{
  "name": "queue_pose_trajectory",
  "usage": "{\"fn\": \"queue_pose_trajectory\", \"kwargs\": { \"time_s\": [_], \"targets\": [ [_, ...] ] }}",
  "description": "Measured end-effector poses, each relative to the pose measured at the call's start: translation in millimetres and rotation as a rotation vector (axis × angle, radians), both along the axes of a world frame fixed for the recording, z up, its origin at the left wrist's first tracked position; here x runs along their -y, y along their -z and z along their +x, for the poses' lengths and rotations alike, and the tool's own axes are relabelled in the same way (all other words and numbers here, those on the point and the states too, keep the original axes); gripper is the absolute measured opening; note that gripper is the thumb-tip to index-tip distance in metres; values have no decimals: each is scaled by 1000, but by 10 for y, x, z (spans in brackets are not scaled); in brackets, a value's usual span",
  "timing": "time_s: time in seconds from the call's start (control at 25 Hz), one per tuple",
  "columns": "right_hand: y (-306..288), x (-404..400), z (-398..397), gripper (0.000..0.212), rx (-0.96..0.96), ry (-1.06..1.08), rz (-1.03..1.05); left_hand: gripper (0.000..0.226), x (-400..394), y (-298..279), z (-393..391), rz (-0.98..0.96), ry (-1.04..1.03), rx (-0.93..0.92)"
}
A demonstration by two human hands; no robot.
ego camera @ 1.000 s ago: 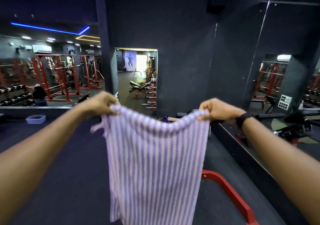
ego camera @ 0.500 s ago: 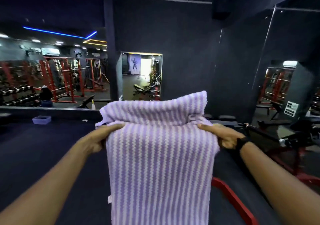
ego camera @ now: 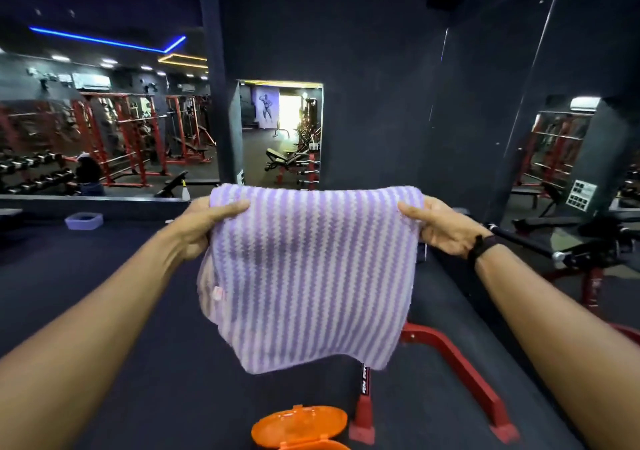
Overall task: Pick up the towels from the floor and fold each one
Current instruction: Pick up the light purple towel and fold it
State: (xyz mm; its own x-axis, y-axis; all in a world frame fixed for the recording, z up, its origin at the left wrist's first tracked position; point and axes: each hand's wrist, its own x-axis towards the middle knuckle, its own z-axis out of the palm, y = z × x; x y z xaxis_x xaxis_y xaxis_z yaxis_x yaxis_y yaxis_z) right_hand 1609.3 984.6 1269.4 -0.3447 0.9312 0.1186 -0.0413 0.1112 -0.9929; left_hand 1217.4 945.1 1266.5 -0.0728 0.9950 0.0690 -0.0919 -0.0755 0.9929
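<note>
Head view: a purple and white striped towel hangs in the air in front of the person, doubled over so that the fold runs along its top edge. The left hand grips the top left corner, thumb across the front of the cloth and fingers curled behind it. The right hand grips the top right corner in the same way, with a black watch on its wrist. The towel's lower edge hangs free, well above the dark floor. Near the bottom of the view lies an orange plastic box with its lid open. Just right of it stands a red metal frame. At far left a small purple tub sits on the floor below a wall mirror that shows red racks.
</note>
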Motion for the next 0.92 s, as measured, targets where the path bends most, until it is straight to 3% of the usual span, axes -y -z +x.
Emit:
{"fn": "queue_pose_trajectory", "kwargs": {
  "time_s": [0.08, 0.2, 0.32, 0.44, 0.52, 0.6, 0.72, 0.84, 0.92],
  "targets": [
    [-70, 41, -36, 56, 14, 38, 13, 11, 18, -36, 58, 51, -37, -6],
    [-84, 37, -78, 30, -54, 170, 42, 19, -24, -16, 102, 81, -226, 137],
    [-84, 12, -135, 14, -94, 337, 85, 57, -95, 26, 101, 88, -371, 151],
    [-65, -52, -127, 36, -126, 497, 121, 85, -71, -6, 5, 155, -437, -125],
    [-50, -74, -88, 58, -143, 541, 117, 85, -9, -51, -42, 179, -155, -221],
    [-54, -42, -32, 74, -167, 466, 90, 80, 68, -75, -33, 138, 100, -323],
    [2, 25, 46, 84, -65, 317, 135, 56, 74, -20, 16, 165, 34, -563],
    [102, 37, 112, 48, 174, 392, 280, 29, -35, 52, -101, 200, -115, -646],
    [109, 87, 137, 22, 225, 362, 344, 15, -113, 51, -191, 165, -196, -767]
  ]
}}
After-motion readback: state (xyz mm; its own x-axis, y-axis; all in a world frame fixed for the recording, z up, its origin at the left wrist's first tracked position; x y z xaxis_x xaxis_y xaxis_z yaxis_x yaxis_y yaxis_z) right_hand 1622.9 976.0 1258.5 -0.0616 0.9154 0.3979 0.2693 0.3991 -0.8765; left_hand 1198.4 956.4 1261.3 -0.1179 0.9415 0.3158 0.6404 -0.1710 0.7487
